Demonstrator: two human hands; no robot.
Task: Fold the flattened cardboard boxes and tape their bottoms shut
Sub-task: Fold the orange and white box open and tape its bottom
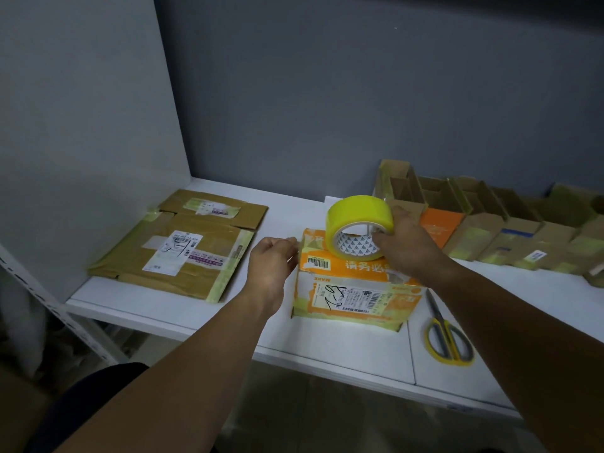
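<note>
An orange cardboard box (354, 289) stands folded on the white table (343, 344), its taped side up. My right hand (408, 246) grips a yellow tape roll (358, 225) and holds it upright on top of the box. My left hand (273, 261) is at the box's left top edge, fingers curled and pinching at the corner, where a tape end seems to lie. A stack of flattened brown boxes (183, 243) lies to the left on the table.
Yellow-handled scissors (446, 335) lie right of the orange box. A row of several folded brown boxes (496, 223) stands along the back right by the grey wall. A white side panel closes the left.
</note>
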